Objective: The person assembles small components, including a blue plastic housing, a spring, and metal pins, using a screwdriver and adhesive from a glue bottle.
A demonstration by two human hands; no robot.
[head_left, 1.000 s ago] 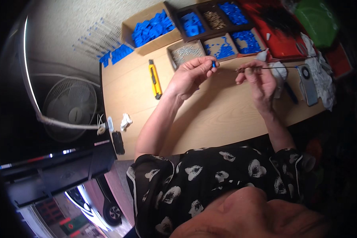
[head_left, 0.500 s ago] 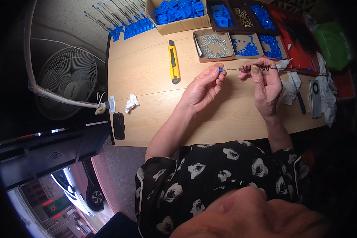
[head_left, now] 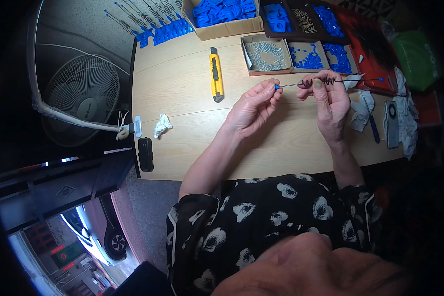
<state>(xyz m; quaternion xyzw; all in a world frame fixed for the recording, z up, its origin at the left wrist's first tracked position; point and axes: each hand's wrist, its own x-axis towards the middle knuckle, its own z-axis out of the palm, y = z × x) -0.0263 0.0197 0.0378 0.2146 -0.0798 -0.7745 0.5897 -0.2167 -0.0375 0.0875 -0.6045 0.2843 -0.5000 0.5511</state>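
The left hand (head_left: 251, 106) hovers above the pale wooden tabletop (head_left: 182, 98), its thumb and forefinger pinched shut on the small blue plastic cap (head_left: 277, 87) at the near end of a thin dark metal rod (head_left: 293, 85). The right hand (head_left: 330, 101) is raised beside it, fingers closed around the middle of the same rod, where a dark coiled wire spring (head_left: 320, 81) winds along the shaft just over the knuckles. The rod lies almost level between the 2 hands and runs on past the right hand to a second small blue tip (head_left: 381, 79) near the red tray (head_left: 375, 54). Behind the hands stand open cardboard boxes: 1 with small silvery metal pieces (head_left: 265, 52) and 2 with small blue plastic parts (head_left: 307, 54). A yellow utility knife (head_left: 215, 75) lies on the table to the left, well apart from the hands, and a crumpled white scrap of paper (head_left: 163, 126) sits nearer the table's left edge. To the right of the right hand lie white cloths (head_left: 362, 106) and a dark phone (head_left: 392, 123).
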